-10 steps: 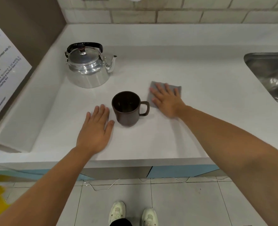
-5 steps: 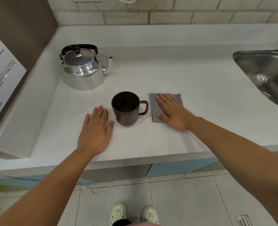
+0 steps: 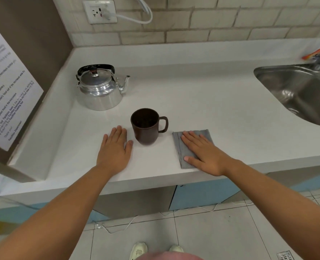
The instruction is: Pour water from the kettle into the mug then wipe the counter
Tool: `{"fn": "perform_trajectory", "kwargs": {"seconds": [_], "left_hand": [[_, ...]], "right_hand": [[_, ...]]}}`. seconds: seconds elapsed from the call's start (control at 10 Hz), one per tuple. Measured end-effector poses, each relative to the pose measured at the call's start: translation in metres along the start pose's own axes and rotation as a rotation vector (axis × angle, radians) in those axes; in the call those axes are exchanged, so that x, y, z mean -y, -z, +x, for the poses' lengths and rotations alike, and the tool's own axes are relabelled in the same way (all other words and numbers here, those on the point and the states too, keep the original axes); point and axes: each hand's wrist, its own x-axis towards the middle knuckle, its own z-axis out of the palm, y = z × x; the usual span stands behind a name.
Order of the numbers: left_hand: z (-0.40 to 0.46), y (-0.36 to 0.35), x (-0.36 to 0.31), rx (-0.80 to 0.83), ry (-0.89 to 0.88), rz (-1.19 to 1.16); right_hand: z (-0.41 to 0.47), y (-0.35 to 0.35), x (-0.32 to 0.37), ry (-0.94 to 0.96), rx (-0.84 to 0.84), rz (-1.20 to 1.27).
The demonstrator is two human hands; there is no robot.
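Two hands are lying flat on the white counter (image 3: 221,102). Left hand (image 3: 116,149) is resting palm down, fingers together, just beside the brown mug (image 3: 146,126). Right hand (image 3: 204,152) is pressing open-palmed on a grey cloth (image 3: 185,147), its long axis running toward the counter's front edge. Mug is standing upright, handle pointing right toward the sink (image 3: 298,91). Kettle (image 3: 99,89) is sitting back-left, spout aiming right.
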Motion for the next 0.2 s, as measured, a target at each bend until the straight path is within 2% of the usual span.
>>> {"fn": "perform_trajectory", "kwargs": {"seconds": [0.1, 0.2], "left_hand": [[0.009, 0.019, 0.002, 0.101, 0.01, -0.002], [0.025, 0.052, 0.003, 0.305, 0.027, 0.019]], "right_hand": [[0.002, 0.014, 0.003, -0.041, 0.014, 0.076], [0.008, 0.04, 0.003, -0.103, 0.102, 0.106]]}}
